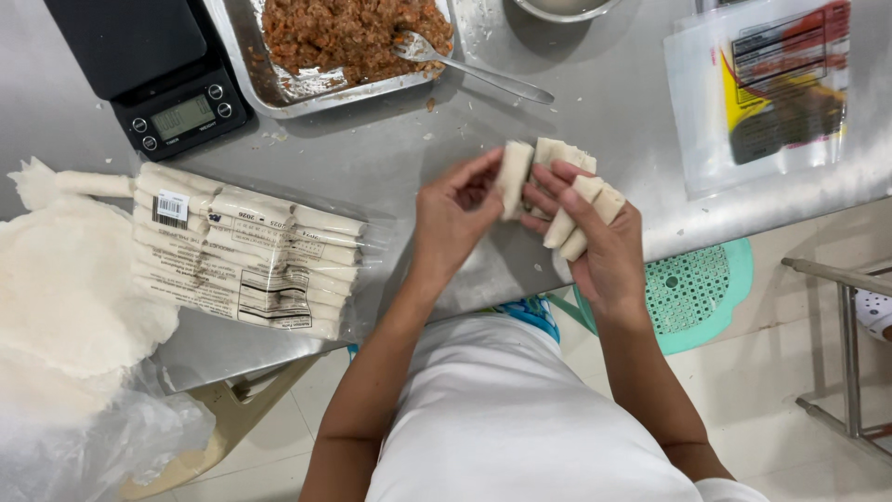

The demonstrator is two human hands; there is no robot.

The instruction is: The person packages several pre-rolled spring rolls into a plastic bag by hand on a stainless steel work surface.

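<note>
Held above the near edge of the steel table [595, 121]: several pale wrapped rolls [581, 214] lying across the palm and fingers of the right hand [599, 246], fingers partly curled beneath them, long axes running near-left to far-right. Pinched upright between thumb and fingertips of the left hand [455, 223], one more roll [514, 178], just left of the bunch and touching it. Far off: tray of minced filling [348, 37] with a fork [465, 63]. Left: bagged finished rolls [246, 246], scale [177, 112], wrapper stack [65, 288].
</note>
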